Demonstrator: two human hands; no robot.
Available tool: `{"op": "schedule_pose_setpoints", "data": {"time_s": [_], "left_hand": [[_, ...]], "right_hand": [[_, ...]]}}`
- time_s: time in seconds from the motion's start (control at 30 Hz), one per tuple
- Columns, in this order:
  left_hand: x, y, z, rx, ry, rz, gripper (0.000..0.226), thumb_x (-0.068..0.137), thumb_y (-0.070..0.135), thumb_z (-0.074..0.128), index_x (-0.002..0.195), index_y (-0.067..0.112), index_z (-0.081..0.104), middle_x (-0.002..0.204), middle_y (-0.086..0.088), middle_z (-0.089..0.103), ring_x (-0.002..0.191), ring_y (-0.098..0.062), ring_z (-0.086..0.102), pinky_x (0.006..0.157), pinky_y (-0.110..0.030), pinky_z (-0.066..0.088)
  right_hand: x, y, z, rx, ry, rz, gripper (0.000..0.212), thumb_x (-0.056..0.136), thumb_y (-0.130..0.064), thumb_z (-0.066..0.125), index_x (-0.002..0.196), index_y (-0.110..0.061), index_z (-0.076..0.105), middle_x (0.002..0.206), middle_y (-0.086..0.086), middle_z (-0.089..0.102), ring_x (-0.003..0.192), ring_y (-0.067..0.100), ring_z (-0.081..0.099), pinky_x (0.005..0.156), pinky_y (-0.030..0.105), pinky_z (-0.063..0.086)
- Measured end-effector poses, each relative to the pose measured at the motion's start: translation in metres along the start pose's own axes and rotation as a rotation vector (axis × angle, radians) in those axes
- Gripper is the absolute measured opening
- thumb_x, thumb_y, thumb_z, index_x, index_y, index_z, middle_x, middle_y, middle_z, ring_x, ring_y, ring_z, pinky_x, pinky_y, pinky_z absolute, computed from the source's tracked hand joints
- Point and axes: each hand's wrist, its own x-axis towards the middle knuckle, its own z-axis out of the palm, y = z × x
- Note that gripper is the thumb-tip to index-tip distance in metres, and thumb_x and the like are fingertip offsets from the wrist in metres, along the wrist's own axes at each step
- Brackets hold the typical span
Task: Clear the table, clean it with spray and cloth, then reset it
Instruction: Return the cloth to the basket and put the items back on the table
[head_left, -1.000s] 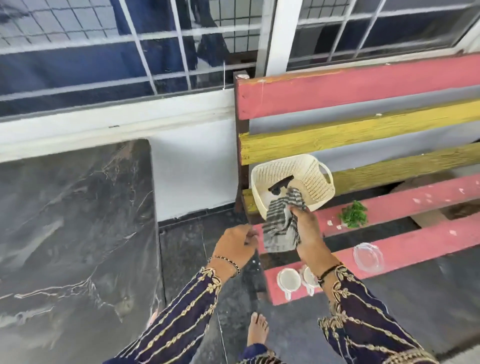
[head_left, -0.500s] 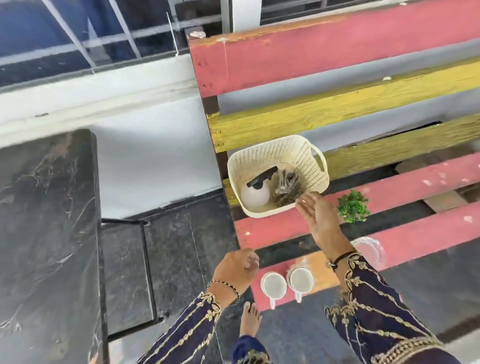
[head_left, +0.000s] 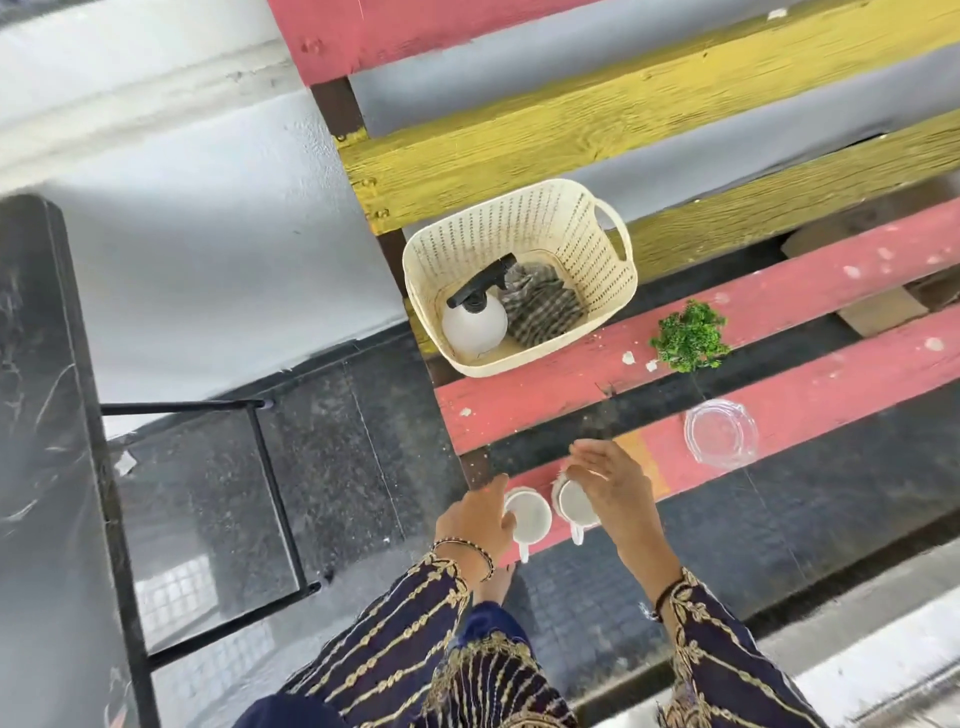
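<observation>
Two white cups stand side by side on the front red plank of the bench (head_left: 810, 415). My left hand (head_left: 475, 522) touches the rim of the left cup (head_left: 532, 517); its grip is unclear. My right hand (head_left: 610, 486) hovers over the right cup (head_left: 570, 503) with fingers spread, partly covering it. Behind them a cream basket (head_left: 582, 234) holds a white spray bottle (head_left: 474, 325) with a black trigger and a striped grey cloth (head_left: 545, 312).
A small green plant (head_left: 688, 338) and a clear glass dish (head_left: 721, 434) sit on the red planks to the right. The dark marble table (head_left: 36, 467) runs along the left edge, its black metal frame (head_left: 272, 493) over the floor. My bare foot is below the cups.
The cloth went from my right hand into the basket. Both hands then dropped to the cups. The view tilted down and closer to the bench.
</observation>
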Motion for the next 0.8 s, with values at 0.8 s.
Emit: {"op": "schedule_pose_setpoints", "data": {"time_s": [0.8], "left_hand": [[-0.03,-0.027,-0.029,-0.154,0.157,-0.03,0.042,0.096,0.02,0.043,0.138,0.018,0.043,0.118,-0.022,0.063,0.106,-0.042,0.063,0.087,-0.046,0.053]], "right_hand": [[-0.048,-0.006,0.026,-0.716,-0.111,-0.458,0.06,0.09,-0.018,0.071,0.144,-0.012,0.045,0.142,0.006,0.047,0.125,0.027,0.044,0.1,0.037,0.044]]}}
